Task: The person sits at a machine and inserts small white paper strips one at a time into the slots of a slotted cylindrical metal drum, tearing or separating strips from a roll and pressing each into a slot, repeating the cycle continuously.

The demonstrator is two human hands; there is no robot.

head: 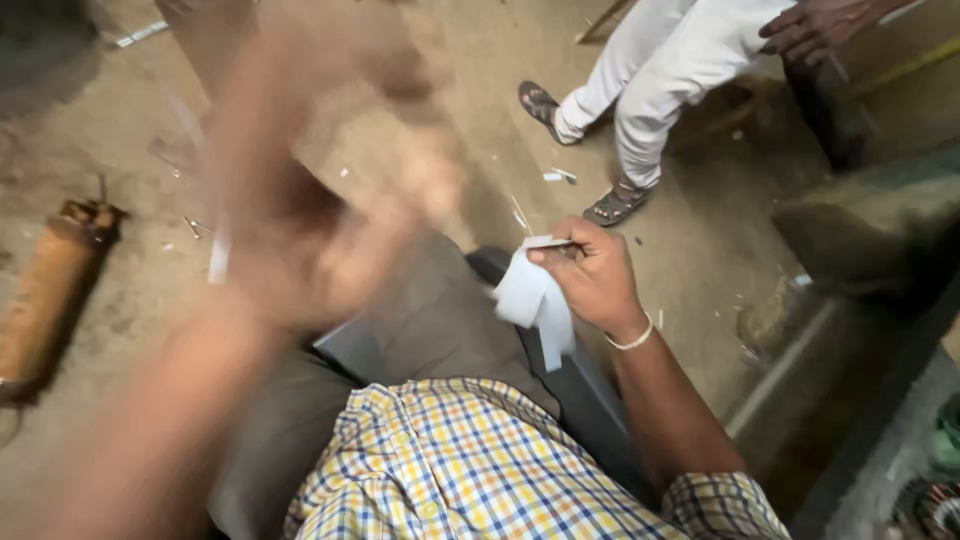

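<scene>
While left hand (300,200) blurs (grip unreadable), right hand (592,275) pinches white paper strip (535,300), creased, drooping.

Motion blur and cut-off edges

Left hand (300,200) is smeared by motion blur, fingers unreadable, grip impossible to tell; a thin pale blurred streak (219,258) sits near it, kind unclear. Another person in white trousers (660,70) is cut off by the top edge. Rusty brown metal cylinder (45,290) runs off the left edge.
</scene>
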